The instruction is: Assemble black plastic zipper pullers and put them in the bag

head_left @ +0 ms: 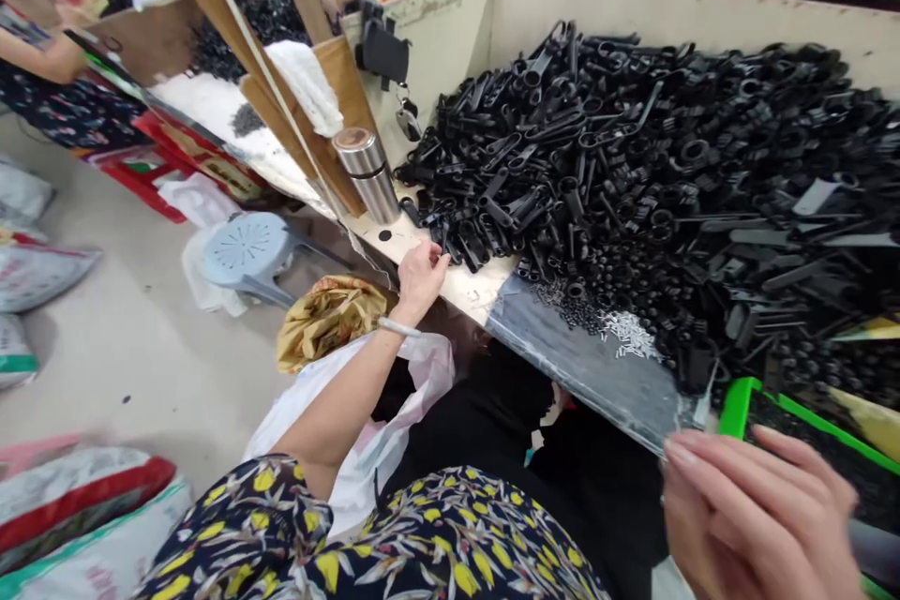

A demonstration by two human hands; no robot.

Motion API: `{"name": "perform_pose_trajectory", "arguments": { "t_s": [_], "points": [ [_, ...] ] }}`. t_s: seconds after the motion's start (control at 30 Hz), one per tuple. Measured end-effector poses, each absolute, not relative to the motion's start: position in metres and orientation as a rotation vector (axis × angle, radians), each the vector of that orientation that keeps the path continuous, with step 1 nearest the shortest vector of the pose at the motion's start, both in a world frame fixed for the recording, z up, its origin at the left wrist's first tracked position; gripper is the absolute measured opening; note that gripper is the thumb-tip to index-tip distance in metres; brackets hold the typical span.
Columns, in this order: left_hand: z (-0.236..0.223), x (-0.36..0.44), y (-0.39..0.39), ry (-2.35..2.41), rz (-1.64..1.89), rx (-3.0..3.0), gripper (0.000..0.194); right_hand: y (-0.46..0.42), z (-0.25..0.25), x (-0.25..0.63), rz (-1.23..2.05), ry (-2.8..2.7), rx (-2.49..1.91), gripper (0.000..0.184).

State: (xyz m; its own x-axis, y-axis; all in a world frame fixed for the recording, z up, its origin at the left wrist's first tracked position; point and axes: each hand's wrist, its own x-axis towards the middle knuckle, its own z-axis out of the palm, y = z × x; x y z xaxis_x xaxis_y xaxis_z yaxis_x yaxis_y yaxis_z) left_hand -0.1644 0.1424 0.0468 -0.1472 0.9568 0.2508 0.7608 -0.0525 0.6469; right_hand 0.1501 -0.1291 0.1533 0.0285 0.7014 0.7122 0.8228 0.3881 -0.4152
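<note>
My left hand (422, 277) reaches to the table's front edge, fingers bent together beside the nearest black plastic parts (470, 244). Whatever lies between its fingertips is too small to tell. At lower right, close to the camera, my right hand (759, 506) is raised with curled fingers, slightly blurred; its grip is hidden. A large heap of black plastic clips and rings (562, 141) fills the bin behind. Small silver pins (629, 335) and tiny dark pieces (573, 305) lie on the grey sheet (583, 366) between the hands.
A steel flask (367, 173) stands left of the heap, near a wooden post. A green-rimmed tray (752, 394) is by my right hand. Below left are a blue stool (246, 248), a brown bag (330, 319) and filled sacks. Another person's arm (42, 52) shows at far left.
</note>
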Motion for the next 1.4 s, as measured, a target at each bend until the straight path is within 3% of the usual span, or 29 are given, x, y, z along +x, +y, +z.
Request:
{"name": "perform_pose_trajectory", "arguments": {
  "t_s": [0.1,0.2,0.33,0.4,0.47,0.57,0.7,0.8,0.93,1.1,1.4],
  "points": [
    [0.058,-0.164,0.128,1.932,1.075,1.902,0.008,-0.109,0.139,0.134,-0.131,-1.813,-1.291,0.051],
    [0.074,-0.147,0.093,1.815,1.171,2.134,0.009,-0.090,0.121,0.115,0.167,-1.706,-1.384,0.046],
    [0.084,-0.105,0.029,1.104,0.794,2.587,0.023,-0.066,0.093,0.099,0.777,-1.197,-1.499,0.050],
    [0.084,-0.087,0.004,0.888,0.673,2.628,0.026,-0.059,0.082,0.102,0.925,-1.027,-1.504,0.044],
    [0.083,-0.074,-0.009,0.848,0.656,2.565,0.024,-0.058,0.075,0.110,0.989,-0.945,-1.522,0.040],
    [0.086,-0.064,-0.009,0.929,0.735,2.270,0.007,-0.061,0.071,0.125,1.069,-0.918,-1.522,0.040],
    [0.088,-0.054,0.004,0.858,0.569,1.528,0.038,-0.058,0.072,0.135,1.203,-1.011,-1.433,0.045],
    [0.082,-0.046,0.010,0.679,0.424,1.018,0.048,-0.050,0.073,0.142,1.121,-1.198,-1.466,0.048],
    [0.074,-0.044,0.012,0.711,0.445,0.772,0.059,-0.045,0.072,0.165,0.653,-1.427,-1.698,0.033],
    [0.074,-0.043,0.012,0.762,0.472,0.754,0.050,-0.040,0.069,0.176,0.557,-1.625,-1.726,0.022],
    [0.070,-0.040,0.015,0.865,0.503,0.752,0.040,0.007,0.059,0.152,0.133,-2.063,-1.872,0.023]
  ]
}}
